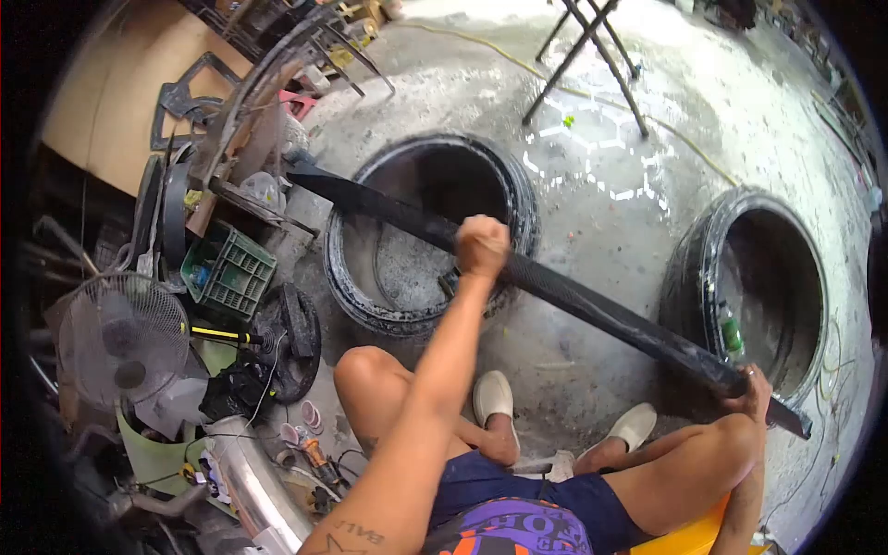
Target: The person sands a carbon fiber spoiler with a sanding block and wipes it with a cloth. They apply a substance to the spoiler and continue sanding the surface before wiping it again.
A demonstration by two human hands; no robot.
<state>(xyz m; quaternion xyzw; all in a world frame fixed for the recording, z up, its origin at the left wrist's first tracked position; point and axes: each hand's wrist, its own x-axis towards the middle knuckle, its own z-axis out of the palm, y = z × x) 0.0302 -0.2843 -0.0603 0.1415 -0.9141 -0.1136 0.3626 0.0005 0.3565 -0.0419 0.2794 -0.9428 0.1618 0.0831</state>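
A long, narrow black panel (592, 310), tapered at its far left end, slants across in front of me. It passes over the opening of a black tyre (525, 185) on the left and along the near side of a second tyre (689, 268) on the right. My left hand (483, 248) is closed in a fist at the panel's middle; its fingertips are hidden. Close to the panel's right end, my right hand (751, 390) grips it, fingers over the edge. A green-labelled bottle (731, 331) is inside the right tyre, just above the panel.
To the left stand a fan (125, 338), a green crate (231, 273), a black wheel-shaped part (301, 342) and a metal cylinder (254, 481). Dark metal legs (592, 42) stand at the back. A yellow hose (684, 139) crosses the concrete floor. I sit on something yellow (689, 536).
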